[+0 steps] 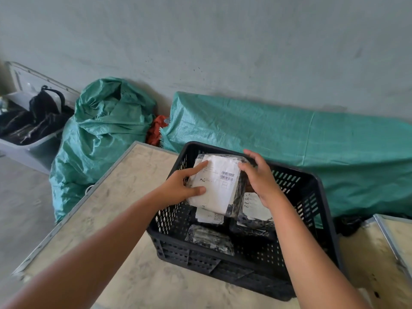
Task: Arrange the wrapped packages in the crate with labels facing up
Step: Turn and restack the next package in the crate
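Observation:
A black perforated plastic crate (312, 197) stands on a dusty table. Both hands hold one wrapped package (217, 186) over its far left part, white barcode label facing up. My left hand (181, 186) grips the package's left edge, thumb and forefinger on the label. My right hand (259, 177) clasps its right edge. Below lie three more packages: one with a label (255, 208) at the right, one with a label (209, 216) in the middle, and one (209, 238) near the front showing only dark wrap.
The table (124, 197) has a metal rim, and a second table edge (392, 239) sits at the right. Behind stand a stuffed green woven sack (100, 139), a long green-covered bundle (289, 139), and a grey tub (29, 143) with black bags.

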{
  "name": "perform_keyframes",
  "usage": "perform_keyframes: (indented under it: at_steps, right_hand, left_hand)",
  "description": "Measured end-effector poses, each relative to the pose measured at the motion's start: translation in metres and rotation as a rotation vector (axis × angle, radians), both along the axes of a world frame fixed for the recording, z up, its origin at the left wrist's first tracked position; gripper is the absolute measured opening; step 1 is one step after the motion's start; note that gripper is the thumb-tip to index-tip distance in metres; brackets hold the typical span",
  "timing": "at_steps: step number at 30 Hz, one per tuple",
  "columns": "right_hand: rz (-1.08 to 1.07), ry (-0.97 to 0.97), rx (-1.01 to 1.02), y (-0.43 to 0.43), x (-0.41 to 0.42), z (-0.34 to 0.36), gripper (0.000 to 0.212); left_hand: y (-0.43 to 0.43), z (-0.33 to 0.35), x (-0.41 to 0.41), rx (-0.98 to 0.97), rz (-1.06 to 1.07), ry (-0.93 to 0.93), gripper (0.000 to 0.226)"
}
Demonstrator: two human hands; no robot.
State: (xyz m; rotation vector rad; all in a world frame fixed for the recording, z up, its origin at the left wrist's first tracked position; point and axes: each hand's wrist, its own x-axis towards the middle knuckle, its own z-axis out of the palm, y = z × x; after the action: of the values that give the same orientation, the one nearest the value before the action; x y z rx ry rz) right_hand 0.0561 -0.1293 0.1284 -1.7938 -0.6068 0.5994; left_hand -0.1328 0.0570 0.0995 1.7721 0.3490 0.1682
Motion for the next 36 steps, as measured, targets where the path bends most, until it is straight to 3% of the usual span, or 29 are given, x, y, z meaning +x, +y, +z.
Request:
perform_keyframes:
  at_steps: [4, 8, 12, 16, 21, 28, 34, 36]
  right_hand:
    - [-0.026, 0.054, -0.093, 0.008, 0.005, -0.031, 0.085]
    - [0.050, -0.017, -0.346, 0.028, 0.010, -0.061, 0.107]
    - [0.057, -0.104, -0.485, 0.041, 0.000, -0.089, 0.108]
    - [0.110, -0.104, -0.611, 0.052, -0.003, -0.104, 0.123]
    - [0.166, -0.098, -0.697, 0.056, -0.008, -0.125, 0.122]
    - [0.279, -0.090, -0.853, 0.062, -0.009, -0.141, 0.103]
    - [0.287, -0.044, -0.882, 0.058, -0.008, -0.142, 0.138]
    - [0.266, -0.072, -0.869, 0.057, -0.010, -0.144, 0.139]
  left_hand:
    - [0.003, -0.020, 0.028, -0.153, 0.157, 0.161, 0.077]
    - [0.002, -0.041, 0.060, -0.100, 0.200, 0.262, 0.080]
    - [0.002, -0.070, 0.081, -0.063, 0.237, 0.355, 0.080]
    - [0.006, -0.092, 0.086, -0.109, 0.263, 0.361, 0.082]
    - [0.008, -0.105, 0.085, 0.019, 0.250, 0.423, 0.085]
    - [0.010, -0.127, 0.074, 0.138, -0.064, 0.637, 0.117]
    - [0.007, -0.133, 0.072, 0.327, -0.089, 0.638, 0.129]
    - [0.004, -0.134, 0.072, 0.395, -0.067, 0.620, 0.128]
